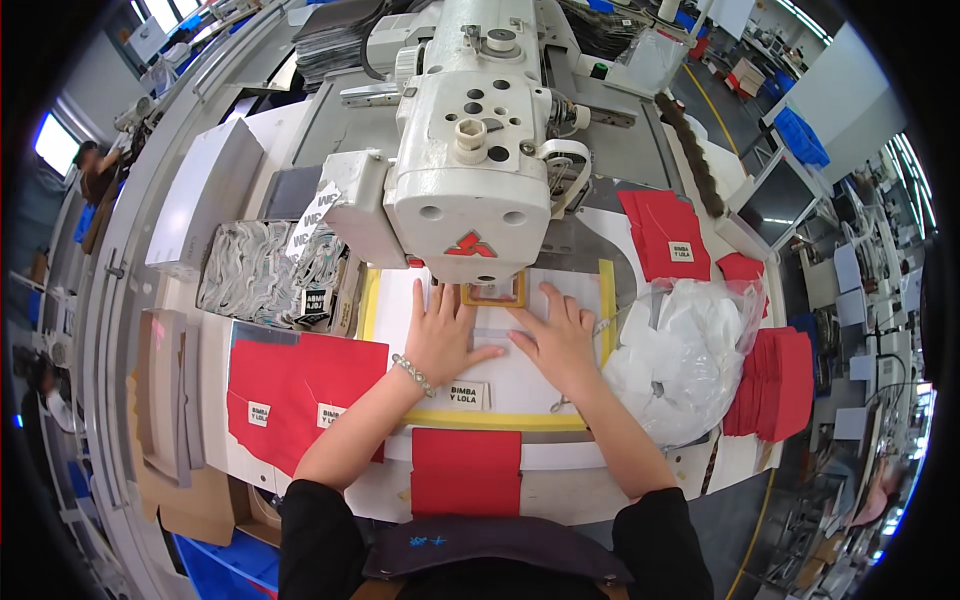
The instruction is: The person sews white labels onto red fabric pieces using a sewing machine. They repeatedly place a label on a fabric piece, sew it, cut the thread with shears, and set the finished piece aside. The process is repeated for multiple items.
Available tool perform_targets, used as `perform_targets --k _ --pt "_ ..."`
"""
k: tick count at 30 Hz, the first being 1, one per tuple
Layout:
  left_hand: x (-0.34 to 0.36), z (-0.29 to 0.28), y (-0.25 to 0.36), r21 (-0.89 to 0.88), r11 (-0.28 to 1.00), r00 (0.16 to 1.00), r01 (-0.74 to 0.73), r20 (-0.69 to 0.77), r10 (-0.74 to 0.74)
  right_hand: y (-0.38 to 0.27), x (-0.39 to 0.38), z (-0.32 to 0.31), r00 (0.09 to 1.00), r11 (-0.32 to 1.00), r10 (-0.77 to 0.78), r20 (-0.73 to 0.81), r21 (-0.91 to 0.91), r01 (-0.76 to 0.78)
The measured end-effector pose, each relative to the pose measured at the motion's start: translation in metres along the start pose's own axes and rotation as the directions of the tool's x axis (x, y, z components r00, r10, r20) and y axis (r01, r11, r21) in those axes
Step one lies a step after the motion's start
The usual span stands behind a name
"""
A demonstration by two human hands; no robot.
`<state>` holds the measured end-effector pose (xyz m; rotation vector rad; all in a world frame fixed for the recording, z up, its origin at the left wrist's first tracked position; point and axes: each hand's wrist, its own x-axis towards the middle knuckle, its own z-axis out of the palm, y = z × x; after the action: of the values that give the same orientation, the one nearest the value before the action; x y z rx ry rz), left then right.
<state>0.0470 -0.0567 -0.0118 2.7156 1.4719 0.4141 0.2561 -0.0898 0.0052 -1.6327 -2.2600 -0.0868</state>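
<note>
My left hand (440, 328) lies flat with its fingers spread on a white sheet (540, 400) edged with yellow strips. My right hand (560, 343) rests on the same sheet, fingers stretched forward. Between my fingertips sits a small yellow frame (493, 294), beneath the head of a white sewing machine (470, 190). A woven label (465, 395), pale with dark print, lies below my left hand. Closest to my body is a red fabric piece (466, 470). To the left of my wrist, red fabric pieces (310, 385) bear similar labels.
At the left, a box of bundled labels (270, 270) stands beside a long white box (205, 200) and an open carton (165, 390). On the right are a clear plastic bag (685, 365) of white pieces, a red fabric stack (775, 385), labelled red pieces (665, 235) and a control screen (775, 208).
</note>
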Motion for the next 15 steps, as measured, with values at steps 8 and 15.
perform_targets --k 8,15 --pt "-0.008 -0.013 -0.001 -0.065 0.996 0.992 -0.063 0.106 0.070 0.009 0.002 0.000 0.998 0.998 -0.049 0.029 -0.025 0.050" --pt "-0.016 -0.027 0.012 -0.132 0.981 0.974 -0.145 0.154 0.165 0.022 0.006 0.002 0.991 0.993 -0.116 0.058 0.028 0.115"
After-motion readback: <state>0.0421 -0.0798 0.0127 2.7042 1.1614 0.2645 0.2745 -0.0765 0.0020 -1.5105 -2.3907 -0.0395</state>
